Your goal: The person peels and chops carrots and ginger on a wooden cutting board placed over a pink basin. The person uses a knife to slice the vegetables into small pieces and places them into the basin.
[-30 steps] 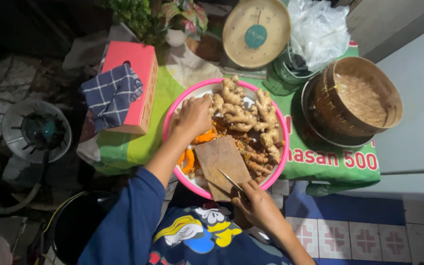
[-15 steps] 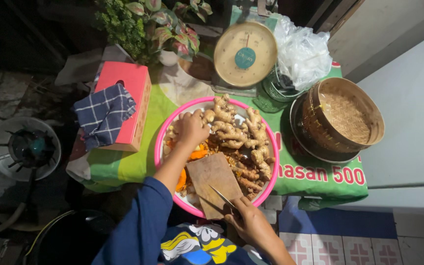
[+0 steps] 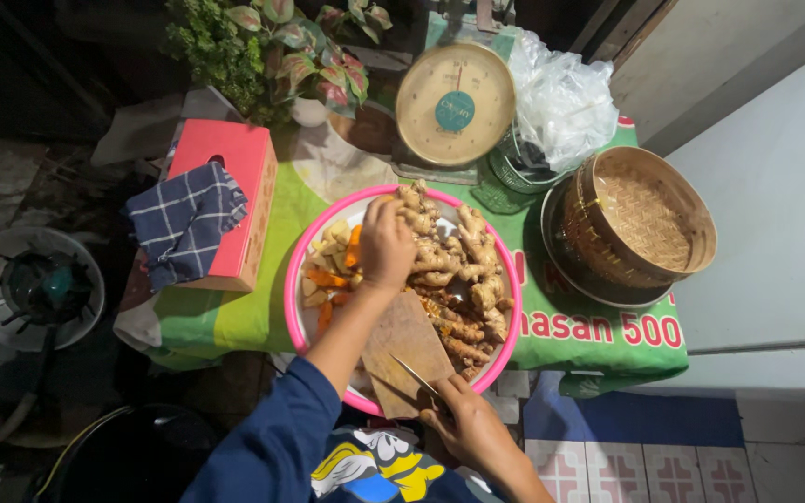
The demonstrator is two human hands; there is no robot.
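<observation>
A pink round tray [image 3: 293, 279] holds a heap of ginger roots [image 3: 458, 261], orange turmeric pieces [image 3: 328, 279] and a small wooden cutting board [image 3: 393, 349]. My left hand [image 3: 386, 244] reaches into the tray and rests on the ginger at the far side, fingers curled over a root. My right hand [image 3: 468, 424] sits at the tray's near edge, closed on a knife [image 3: 414, 374] whose blade lies over the board.
A kitchen scale [image 3: 456, 101] and a clear plastic bag [image 3: 561, 93] stand behind the tray. A woven bamboo basket [image 3: 640, 219] is to the right. A red box [image 3: 235, 186] with a checked cloth [image 3: 184, 219] lies left. A gas stove [image 3: 30, 284] sits below left.
My left hand has moved further across the tray onto the ginger heap. The view has shifted, so everything sits lower in the picture. My right hand keeps the knife over the board.
</observation>
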